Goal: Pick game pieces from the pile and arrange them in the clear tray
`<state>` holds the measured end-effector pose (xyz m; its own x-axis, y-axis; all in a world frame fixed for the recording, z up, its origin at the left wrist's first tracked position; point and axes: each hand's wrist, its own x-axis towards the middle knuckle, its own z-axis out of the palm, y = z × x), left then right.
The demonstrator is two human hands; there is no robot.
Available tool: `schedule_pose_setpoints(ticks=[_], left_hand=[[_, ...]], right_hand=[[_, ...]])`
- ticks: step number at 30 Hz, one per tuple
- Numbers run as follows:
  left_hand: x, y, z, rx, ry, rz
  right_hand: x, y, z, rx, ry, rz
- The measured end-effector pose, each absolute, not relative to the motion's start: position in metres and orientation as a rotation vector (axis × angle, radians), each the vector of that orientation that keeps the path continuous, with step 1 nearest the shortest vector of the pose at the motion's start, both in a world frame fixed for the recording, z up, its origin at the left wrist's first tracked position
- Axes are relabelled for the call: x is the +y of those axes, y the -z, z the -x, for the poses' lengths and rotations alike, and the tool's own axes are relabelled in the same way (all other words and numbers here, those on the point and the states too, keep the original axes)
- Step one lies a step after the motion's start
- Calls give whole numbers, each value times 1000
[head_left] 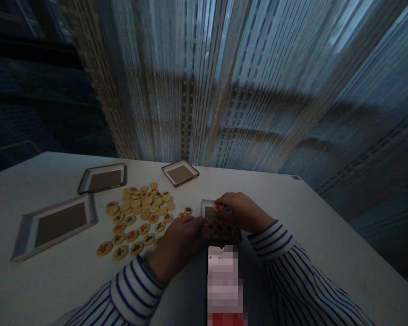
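Round wooden pieces with red and black characters (132, 235) lie in a spread-out heap on the white table, left of my hands. In front of me is a small box (208, 202) with several pieces in rows in its near part. My right hand (243, 210) is over the box's right side, its fingertips closed on a piece with a red mark (218, 207). My left hand (182, 242) rests at the box's left edge, fingers together; what they hold, if anything, is hidden. Two loose pieces (188, 210) lie just beyond it.
Two brown-rimmed trays stand at the back, one at the left (104, 179) and one in the middle (180, 174). A larger pale tray (59, 224) lies at the far left of the white table (313, 235). A partly blurred-out phone-like object (216, 259) is nearest me.
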<state>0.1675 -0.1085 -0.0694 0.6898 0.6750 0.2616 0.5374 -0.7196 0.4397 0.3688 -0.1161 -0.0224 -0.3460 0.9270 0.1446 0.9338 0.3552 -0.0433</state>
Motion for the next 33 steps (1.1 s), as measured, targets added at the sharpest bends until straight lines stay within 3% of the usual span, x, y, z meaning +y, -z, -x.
schedule_pose_setpoints(ticks=[33], left_hand=[[-106, 75, -169, 930, -656, -2646]], right_hand=[[-112, 36, -361, -2562, 34, 1841]])
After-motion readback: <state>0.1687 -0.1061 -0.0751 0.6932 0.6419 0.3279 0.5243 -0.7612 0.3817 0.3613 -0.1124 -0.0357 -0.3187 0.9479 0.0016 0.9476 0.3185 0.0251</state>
